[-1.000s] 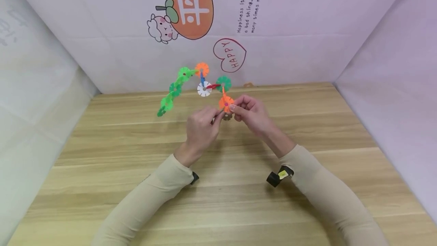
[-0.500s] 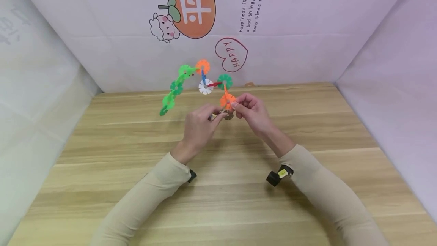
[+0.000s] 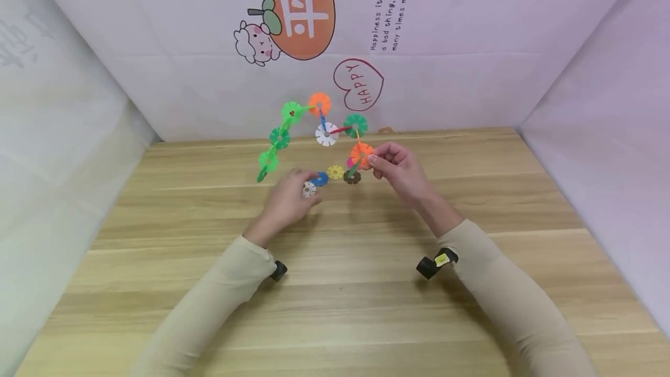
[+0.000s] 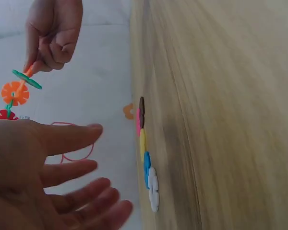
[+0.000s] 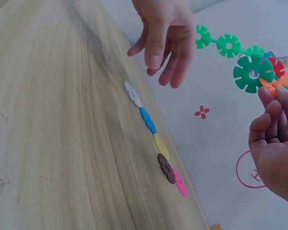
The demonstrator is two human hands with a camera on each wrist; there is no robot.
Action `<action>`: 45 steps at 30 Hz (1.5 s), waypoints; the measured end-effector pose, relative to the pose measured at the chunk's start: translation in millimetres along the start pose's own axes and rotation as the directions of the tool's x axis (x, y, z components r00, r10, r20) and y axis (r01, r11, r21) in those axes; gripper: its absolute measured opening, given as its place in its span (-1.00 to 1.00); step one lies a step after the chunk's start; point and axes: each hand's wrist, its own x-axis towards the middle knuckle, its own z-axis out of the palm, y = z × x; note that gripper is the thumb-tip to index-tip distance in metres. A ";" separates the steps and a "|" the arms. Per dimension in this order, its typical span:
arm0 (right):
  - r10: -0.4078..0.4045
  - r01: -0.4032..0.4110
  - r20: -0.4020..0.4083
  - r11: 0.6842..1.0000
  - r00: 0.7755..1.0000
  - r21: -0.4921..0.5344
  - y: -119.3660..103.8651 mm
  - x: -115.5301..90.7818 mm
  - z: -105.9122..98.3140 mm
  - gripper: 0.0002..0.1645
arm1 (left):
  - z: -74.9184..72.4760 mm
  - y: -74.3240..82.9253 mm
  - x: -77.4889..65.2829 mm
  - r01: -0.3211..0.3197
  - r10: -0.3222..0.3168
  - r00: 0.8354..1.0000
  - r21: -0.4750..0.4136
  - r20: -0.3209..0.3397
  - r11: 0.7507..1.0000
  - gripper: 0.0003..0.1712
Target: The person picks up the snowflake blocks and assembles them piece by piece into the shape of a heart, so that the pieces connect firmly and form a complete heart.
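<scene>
Right hand point(image 3: 403, 174) pinched orange disc point(image 3: 359, 149) near frame centre; left hand point(image 3: 289, 198) was spread. Chain point(image 3: 321, 132) looked light, semi-stiff; rim suited holding.

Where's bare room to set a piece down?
The table is bare between the left sleeve and right sleeve, left of the left one, and right of the right one up to the side wall. It's crowded at the back middle: five loose discs lie close together, with the left hand near them and the right hand holding a disc chain.
</scene>
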 end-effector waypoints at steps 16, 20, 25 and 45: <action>-0.020 0.020 0.063 1.000 0.998 0.001 0.0 2.9 7.2 -0.79 | 12.6 -8.4 19.8 0.112 -0.139 0.983 0.214 0.117 0.971 -0.84; -0.022 0.022 0.060 1.000 0.998 -0.001 0.0 3.9 7.2 -0.80 | 12.3 -9.3 21.3 0.124 -0.152 0.981 0.214 0.123 0.969 -0.85; -0.010 0.009 0.051 1.000 0.999 0.007 -0.7 5.2 7.3 -0.84 | 12.7 -8.1 19.8 0.095 -0.128 0.984 0.246 0.122 0.965 -0.64; -0.032 0.031 0.010 0.998 0.999 0.049 -3.4 7.2 1.5 -0.96 | 3.8 12.7 -10.4 0.020 -0.007 0.999 -0.396 0.034 0.918 -0.90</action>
